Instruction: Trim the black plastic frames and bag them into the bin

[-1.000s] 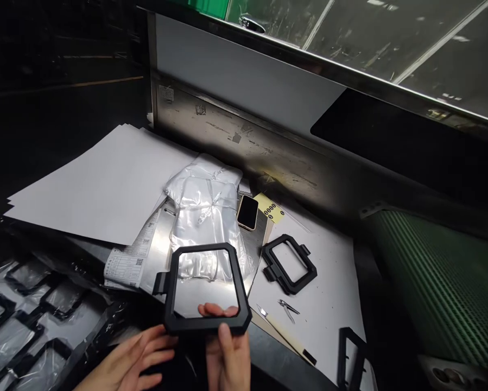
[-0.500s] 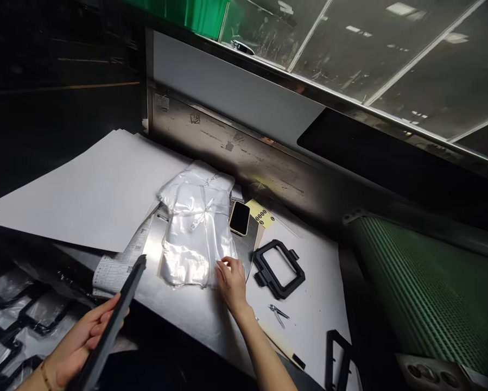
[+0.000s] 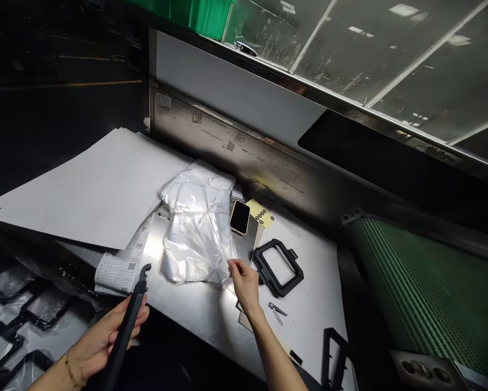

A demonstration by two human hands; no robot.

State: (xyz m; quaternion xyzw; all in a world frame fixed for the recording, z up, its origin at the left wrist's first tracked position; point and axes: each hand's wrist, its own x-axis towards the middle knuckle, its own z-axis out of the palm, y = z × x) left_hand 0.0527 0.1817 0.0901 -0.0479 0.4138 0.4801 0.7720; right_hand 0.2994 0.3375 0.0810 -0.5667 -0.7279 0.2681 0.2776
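My left hand [image 3: 99,339], at the lower left, is closed around a long black plastic part [image 3: 124,334]. The part slants upward and ends in a small hook; its lower end runs out of the picture. With fingers pinched together, my right hand [image 3: 246,285] grips the near right corner of a clear plastic bag [image 3: 197,244]. This bag lies on top of a tied stack of similar bags on the metal table [image 3: 178,309]. Just right of that hand lies a black plastic frame [image 3: 278,269], with small nippers [image 3: 276,312] below it.
Large white sheets [image 3: 93,184] cover the table's left side, over a printed paper [image 3: 119,271]. A phone [image 3: 240,217] and a yellow sticker sheet [image 3: 260,213] lie behind the frame. Another black frame [image 3: 335,355] is at lower right. Bagged frames [image 3: 19,326] fill the lower left.
My right hand has moved slightly right and pulled at the bag's corner, creasing the top bag. My left hand has moved right and up, bringing the black part's hooked end into view.
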